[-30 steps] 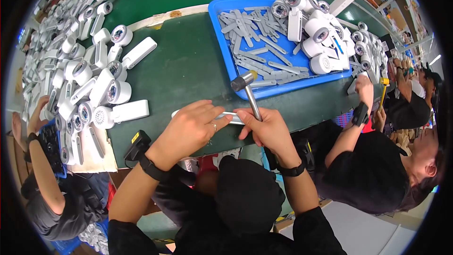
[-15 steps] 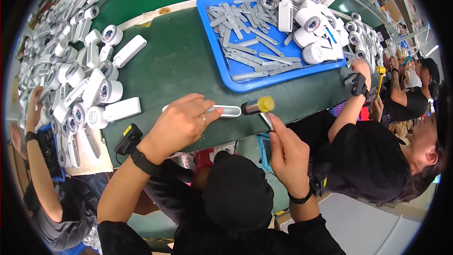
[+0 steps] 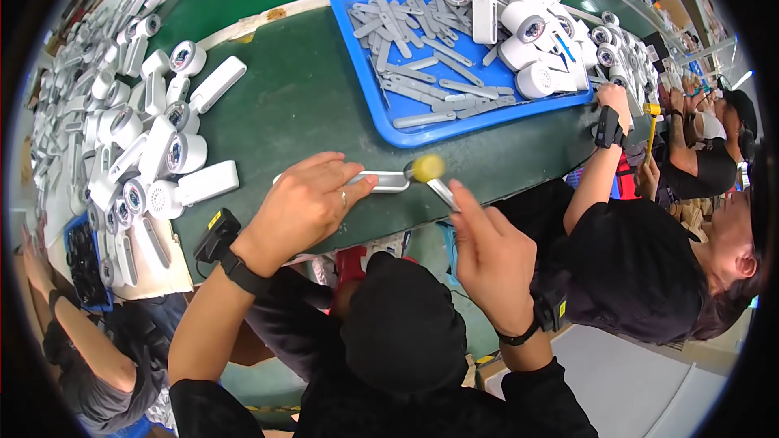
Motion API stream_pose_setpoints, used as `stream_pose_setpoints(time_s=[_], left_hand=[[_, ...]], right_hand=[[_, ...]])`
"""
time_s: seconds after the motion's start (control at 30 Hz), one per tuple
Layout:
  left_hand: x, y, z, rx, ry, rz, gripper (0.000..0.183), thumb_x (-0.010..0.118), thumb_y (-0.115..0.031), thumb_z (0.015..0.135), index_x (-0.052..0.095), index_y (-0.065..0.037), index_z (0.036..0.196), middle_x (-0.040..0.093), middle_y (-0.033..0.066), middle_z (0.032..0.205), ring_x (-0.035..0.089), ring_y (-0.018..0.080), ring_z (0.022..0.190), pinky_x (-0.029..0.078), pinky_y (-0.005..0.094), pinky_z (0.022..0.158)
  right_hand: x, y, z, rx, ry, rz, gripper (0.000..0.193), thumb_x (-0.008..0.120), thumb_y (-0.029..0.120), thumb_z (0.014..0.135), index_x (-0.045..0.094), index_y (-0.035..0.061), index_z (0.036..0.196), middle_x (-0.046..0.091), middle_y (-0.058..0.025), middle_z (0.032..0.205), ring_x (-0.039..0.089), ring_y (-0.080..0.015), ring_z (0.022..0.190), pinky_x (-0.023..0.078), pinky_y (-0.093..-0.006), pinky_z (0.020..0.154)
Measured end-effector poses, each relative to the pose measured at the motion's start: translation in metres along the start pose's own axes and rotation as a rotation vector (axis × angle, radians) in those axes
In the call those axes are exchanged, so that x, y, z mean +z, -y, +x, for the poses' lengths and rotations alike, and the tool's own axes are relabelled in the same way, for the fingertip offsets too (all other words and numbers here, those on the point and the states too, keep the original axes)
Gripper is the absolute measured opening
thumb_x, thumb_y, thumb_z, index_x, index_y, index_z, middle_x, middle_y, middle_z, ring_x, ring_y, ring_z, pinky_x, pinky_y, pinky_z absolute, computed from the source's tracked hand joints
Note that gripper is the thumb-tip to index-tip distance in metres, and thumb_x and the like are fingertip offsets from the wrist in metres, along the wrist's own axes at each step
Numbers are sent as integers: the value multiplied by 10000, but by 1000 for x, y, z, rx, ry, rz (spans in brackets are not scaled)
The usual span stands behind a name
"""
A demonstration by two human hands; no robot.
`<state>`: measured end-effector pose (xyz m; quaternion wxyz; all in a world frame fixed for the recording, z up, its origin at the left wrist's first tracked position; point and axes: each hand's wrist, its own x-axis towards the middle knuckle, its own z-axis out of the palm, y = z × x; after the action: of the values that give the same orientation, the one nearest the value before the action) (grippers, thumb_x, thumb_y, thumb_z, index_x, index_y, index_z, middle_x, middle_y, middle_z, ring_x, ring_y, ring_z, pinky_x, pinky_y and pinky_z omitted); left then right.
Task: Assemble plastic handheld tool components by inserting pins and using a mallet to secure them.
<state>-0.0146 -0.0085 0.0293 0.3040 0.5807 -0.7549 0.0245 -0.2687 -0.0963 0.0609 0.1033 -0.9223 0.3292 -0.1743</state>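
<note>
My left hand [image 3: 312, 204] is wrapped over a long white casing with a grey recess [image 3: 389, 182], pressing it to the green tabletop. Most of that casing lies hidden under my palm and fingers, with its right end sticking out past my thumb. In my right hand [image 3: 491, 264] is a small mallet [image 3: 427, 168] with a yellow face, gripped by its metal handle. The mallet head sits right at the casing's exposed end; whether the two touch, I cannot tell.
Beyond my hands stands a blue tray [image 3: 389, 131] with grey strips [image 3: 410, 85] and white handheld units [image 3: 519, 53]. Many similar white units [image 3: 191, 154] are heaped at left. Co-workers' arms [image 3: 596, 186] reach in on both sides; one at right is beside another yellow mallet [image 3: 652, 134].
The mallet head has shifted left, closer to the casing's end, and tilted. My left hand keeps its hold. A co-worker's hand at far left has pulled back from the white units.
</note>
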Motion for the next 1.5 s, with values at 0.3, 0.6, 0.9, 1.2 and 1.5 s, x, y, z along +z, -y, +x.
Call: stream_pose_setpoints(time_s=[0.3,0.6,0.9,1.2,1.5], left_hand=[[-1,-1,-5,-66,17,-11,231,798,-111,829,773,-57,1053,746,102,1035,712,298,971,546,468,1026],[3,-11,-6,-411,50,122,346,896,-218,688,786,-77,985,742,36,997,664,230,1081,276,557,1235],[4,-7,-7,-428,-5,112,345,926,-206,614,790,-34,880,716,75,819,671,228,1013,261,556,1247],[5,-9,-3,-441,32,109,301,915,-213,635,803,-80,881,698,65,799,664,216,1008,252,538,1257],[2,-10,-4,-452,44,113,283,910,-224,662,805,-80,881,701,58,806,663,215,1011,247,522,1261]], right_hand=[[-1,4,6,84,-112,149,358,657,109,996,676,122,1353,599,-104,732,576,-270,573,453,-379,540],[-8,23,11,-33,-60,143,359,663,105,986,686,118,1344,558,-98,691,542,-258,540,431,-376,523],[-3,33,20,-98,7,110,382,702,131,958,684,161,1338,544,-103,708,574,-295,570,450,-400,527],[12,13,7,-10,-57,102,337,681,156,974,704,158,1310,583,-98,704,598,-291,577,461,-395,529],[33,-7,22,80,-107,592,449,821,163,879,686,31,1286,691,-77,1094,597,-103,722,488,-280,642]])
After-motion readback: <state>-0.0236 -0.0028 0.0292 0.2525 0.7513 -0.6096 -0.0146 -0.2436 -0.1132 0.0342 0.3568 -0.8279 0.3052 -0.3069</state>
